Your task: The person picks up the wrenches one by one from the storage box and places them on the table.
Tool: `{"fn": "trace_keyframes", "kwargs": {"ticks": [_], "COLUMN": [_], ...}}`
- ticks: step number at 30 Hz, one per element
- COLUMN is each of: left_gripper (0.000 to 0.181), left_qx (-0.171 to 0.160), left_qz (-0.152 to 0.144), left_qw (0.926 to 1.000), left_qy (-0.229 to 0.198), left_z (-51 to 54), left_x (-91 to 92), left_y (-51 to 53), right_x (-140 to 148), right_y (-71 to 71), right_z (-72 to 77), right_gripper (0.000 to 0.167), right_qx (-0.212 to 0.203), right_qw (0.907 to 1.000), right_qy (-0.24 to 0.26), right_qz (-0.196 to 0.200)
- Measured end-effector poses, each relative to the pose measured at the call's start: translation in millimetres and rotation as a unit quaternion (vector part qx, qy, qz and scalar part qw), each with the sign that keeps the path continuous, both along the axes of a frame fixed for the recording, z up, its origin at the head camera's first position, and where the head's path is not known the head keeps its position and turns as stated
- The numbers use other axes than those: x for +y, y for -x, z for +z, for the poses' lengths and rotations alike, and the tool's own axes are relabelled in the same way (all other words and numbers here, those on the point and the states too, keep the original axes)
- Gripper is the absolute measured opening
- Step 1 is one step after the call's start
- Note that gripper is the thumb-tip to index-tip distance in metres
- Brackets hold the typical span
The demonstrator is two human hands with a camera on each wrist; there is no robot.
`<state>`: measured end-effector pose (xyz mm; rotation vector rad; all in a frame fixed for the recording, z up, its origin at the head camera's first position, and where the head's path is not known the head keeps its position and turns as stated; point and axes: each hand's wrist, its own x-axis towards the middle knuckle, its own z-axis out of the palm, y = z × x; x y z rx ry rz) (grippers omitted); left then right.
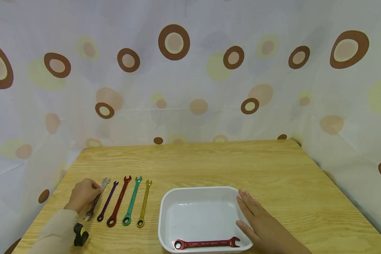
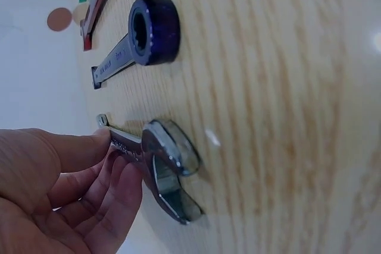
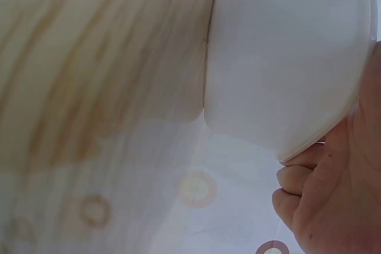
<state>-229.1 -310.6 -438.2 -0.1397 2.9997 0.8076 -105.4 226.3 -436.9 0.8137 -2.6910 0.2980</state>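
Observation:
At the left end of a row of wrenches, my left hand (image 1: pixel 85 192) pinches a silver open-end wrench (image 2: pixel 128 141) by its shaft, between thumb and fingers. The wrench lies along the tabletop or very close to it; I cannot tell which. Beside it lies a purple ratcheting wrench (image 1: pixel 108 201). My right hand (image 1: pixel 260 225) rests on the right rim of a white tray (image 1: pixel 198 190), its fingers extended. Inside the tray, along the near side, lies a red combination wrench (image 1: pixel 206 243).
Between the purple wrench and the tray lie a red wrench (image 1: pixel 119 201), a green wrench (image 1: pixel 133 201) and a gold wrench (image 1: pixel 144 203), roughly parallel. A patterned curtain (image 1: pixel 197 77) encloses the back and sides of the wooden table (image 1: pixel 228 162). A black-and-yellow device (image 1: pixel 80 234) sits at my left wrist.

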Motion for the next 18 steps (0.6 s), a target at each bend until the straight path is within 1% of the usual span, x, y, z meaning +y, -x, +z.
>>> {"fn": "trace_keyframes", "kwargs": {"ticks": [4, 8, 13, 16, 18], "left_gripper": [0.019, 0.019, 0.019, 0.021, 0.029], "left_qx": [0.004, 0.004, 0.000, 0.004, 0.008], "left_qz": [-0.003, -0.004, -0.003, -0.015, -0.026], "left_qw": [1.0000, 1.0000, 1.0000, 0.9997, 0.9993], "left_qy": [0.001, 0.002, 0.003, 0.016, 0.026], "left_z": [1.2, 0.7, 0.4, 1.4, 2.6], "left_x": [0.7, 0.4, -0.4, 0.3, 1.6], "left_y": [-1.8, -3.7, -2.9, -1.1, 0.5], "right_x": [0.3, 0.3, 0.0, -0.5, -0.8], "right_y": [-0.2, -0.5, -1.3, -1.5, -1.5], "right_z": [-0.8, -0.3, 0.2, 0.9, 1.4], "right_gripper": [0.061, 0.062, 0.062, 0.062, 0.062], "right_qx": [0.004, -0.003, -0.010, -0.004, 0.000], "right_qw": [1.0000, 1.0000, 0.9999, 1.0000, 1.0000], "right_qy": [-0.003, -0.003, -0.002, -0.002, -0.003], "right_qz": [0.000, -0.005, -0.004, -0.002, -0.001]}}
